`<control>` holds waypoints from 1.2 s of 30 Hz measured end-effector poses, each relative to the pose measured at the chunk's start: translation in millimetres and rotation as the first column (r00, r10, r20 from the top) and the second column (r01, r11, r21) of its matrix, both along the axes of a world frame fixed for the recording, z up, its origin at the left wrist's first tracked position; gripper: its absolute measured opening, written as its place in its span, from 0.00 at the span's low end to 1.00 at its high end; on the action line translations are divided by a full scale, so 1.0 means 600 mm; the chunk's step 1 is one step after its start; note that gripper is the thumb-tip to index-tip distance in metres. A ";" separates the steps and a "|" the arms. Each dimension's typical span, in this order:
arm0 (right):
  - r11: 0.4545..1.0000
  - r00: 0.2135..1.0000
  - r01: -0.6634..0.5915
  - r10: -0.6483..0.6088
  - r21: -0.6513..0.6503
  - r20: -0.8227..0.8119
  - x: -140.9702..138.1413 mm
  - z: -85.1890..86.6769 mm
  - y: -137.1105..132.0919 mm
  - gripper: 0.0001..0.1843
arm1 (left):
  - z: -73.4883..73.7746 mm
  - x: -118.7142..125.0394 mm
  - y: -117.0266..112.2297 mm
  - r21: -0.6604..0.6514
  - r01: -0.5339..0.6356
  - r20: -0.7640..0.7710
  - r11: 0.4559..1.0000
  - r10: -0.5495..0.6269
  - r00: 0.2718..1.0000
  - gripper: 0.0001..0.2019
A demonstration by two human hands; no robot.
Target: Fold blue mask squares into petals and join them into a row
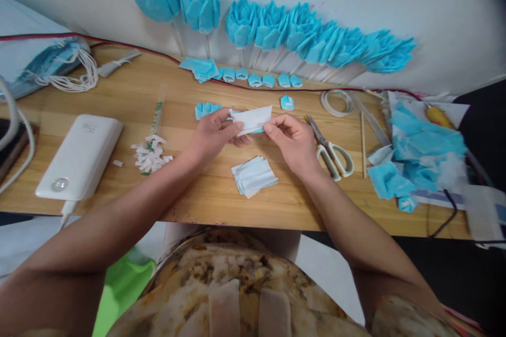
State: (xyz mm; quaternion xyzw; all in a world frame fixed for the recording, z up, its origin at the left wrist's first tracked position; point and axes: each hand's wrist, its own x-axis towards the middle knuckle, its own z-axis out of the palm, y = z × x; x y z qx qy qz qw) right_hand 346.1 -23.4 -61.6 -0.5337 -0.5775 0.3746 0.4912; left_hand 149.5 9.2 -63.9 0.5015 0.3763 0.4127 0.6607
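Observation:
Between my hands is a small rectangular piece of white fabric (pixel 253 117) with a light-blue side showing along its lower edge. My left hand (pixel 219 130) pinches its left end with thumb and fingers. At the right end, my right hand (pixel 290 137) grips a corner between thumb and forefinger. Below them on the table lies a stack of pale fabric pieces (pixel 255 176). Several folded blue pieces (pixel 207 110) sit just behind my left hand, and a single folded blue piece (pixel 287 102) is beyond my right hand. Scissors (pixel 330 150) with white handles lie to the right.
Blue fabric flowers (pixel 241 23) on sticks lean against the wall. A roll of tape (pixel 337 102), a thin stick (pixel 362 145) and blue scraps (pixel 427 142) are at the right. On the left are white paper bits (pixel 150 155), a white power bank (pixel 81 155) and white cords (pixel 79 71).

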 end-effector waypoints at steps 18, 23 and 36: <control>1.000 0.999 0.026 -0.026 0.007 -0.032 -0.002 -0.010 0.002 0.27 | 0.014 0.003 -0.004 0.025 0.026 -0.047 0.999 -0.024 0.999 0.18; 0.999 0.999 0.003 -0.005 -0.038 -0.034 0.001 -0.009 0.003 0.28 | 0.010 0.004 -0.001 0.047 -0.023 -0.074 0.999 0.026 0.997 0.11; 0.980 0.946 -0.117 0.060 -0.164 -0.318 0.010 -0.014 0.011 0.19 | 0.025 -0.003 -0.004 0.178 -0.207 -0.039 0.962 0.217 0.975 0.15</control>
